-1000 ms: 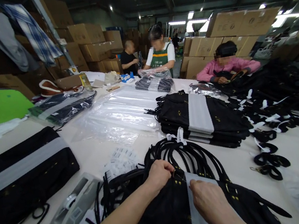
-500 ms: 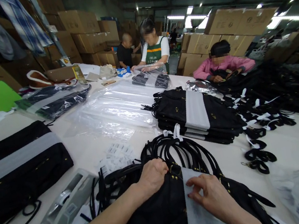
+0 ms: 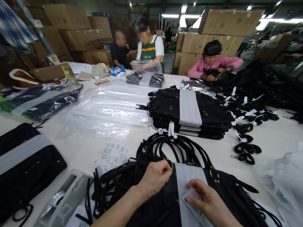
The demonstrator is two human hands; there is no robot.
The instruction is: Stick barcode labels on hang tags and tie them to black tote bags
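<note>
A black bag (image 3: 149, 215) with gold fittings lies in front of me, wrapped by a pale grey-white band (image 3: 183, 186). My left hand (image 3: 153, 176) is closed in a pinch over the bag beside the band's left edge. What its fingertips hold is too small to tell. Over the band, my right hand (image 3: 207, 205) has its thumb and fingers bent around a thin whitish, see-through piece (image 3: 197, 209), perhaps a small packet or slip. Looped black straps (image 3: 171, 141) spread beyond the bag's far edge, a white toothed tie (image 3: 171, 129) on them.
A tape dispenser (image 3: 59, 208) and small white labels (image 3: 112, 155) are on the left. Ahead lie clear plastic bags (image 3: 103, 106) and stacked banded black bags (image 3: 162, 107). Short black straps (image 3: 245, 147) and crumpled white wrapping (image 3: 298, 181) lie right. Two co-workers (image 3: 150, 47) (image 3: 213, 65) work across the table.
The whitish piece now shows under my right hand's fingers, which have curled more. My left hand stays near the band's edge. The view has shifted slightly to the right.
</note>
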